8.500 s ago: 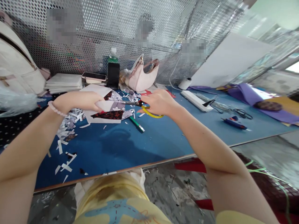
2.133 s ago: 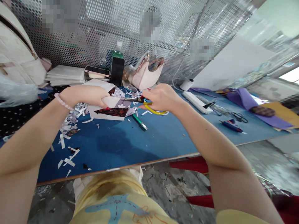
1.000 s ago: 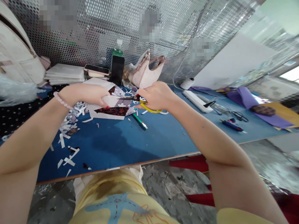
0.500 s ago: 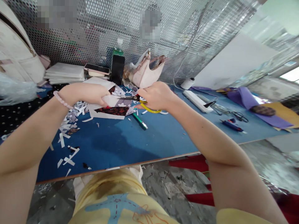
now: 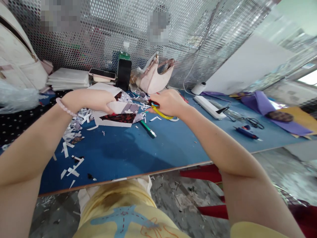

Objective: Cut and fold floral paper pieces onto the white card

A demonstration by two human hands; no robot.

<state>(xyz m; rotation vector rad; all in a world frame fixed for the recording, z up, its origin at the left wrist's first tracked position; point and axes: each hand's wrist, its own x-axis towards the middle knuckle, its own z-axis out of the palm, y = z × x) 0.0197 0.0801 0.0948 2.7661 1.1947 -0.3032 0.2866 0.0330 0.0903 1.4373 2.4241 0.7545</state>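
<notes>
In my left hand (image 5: pixel 97 100), closed with a beaded bracelet at the wrist, is a piece of purple-grey paper (image 5: pixel 130 108) with white flower shapes. My right hand (image 5: pixel 169 101) is wrapped round yellow-handled scissors (image 5: pixel 162 114). Their dark blades point left, just beyond the paper's right end; how far they are apart is hard to make out. Below the paper lies a black-and-red patterned piece (image 5: pixel 121 118) on a white sheet (image 5: pixel 112 124). A slim green tool (image 5: pixel 148 129) rests on the table below the scissors.
Paper scraps (image 5: pixel 71 132) litter the blue table (image 5: pixel 138 152) on the left. Behind stand a black phone (image 5: pixel 123 74), a green-labelled bottle (image 5: pixel 124 54) and a pale handbag (image 5: pixel 156 77). Rightward are a white power strip (image 5: pixel 209 107) and a blue cutter (image 5: pixel 246 133).
My right hand and the scissors have shifted slightly right, so the blades sit off the paper's edge. My left hand keeps its grip in nearly the same place.
</notes>
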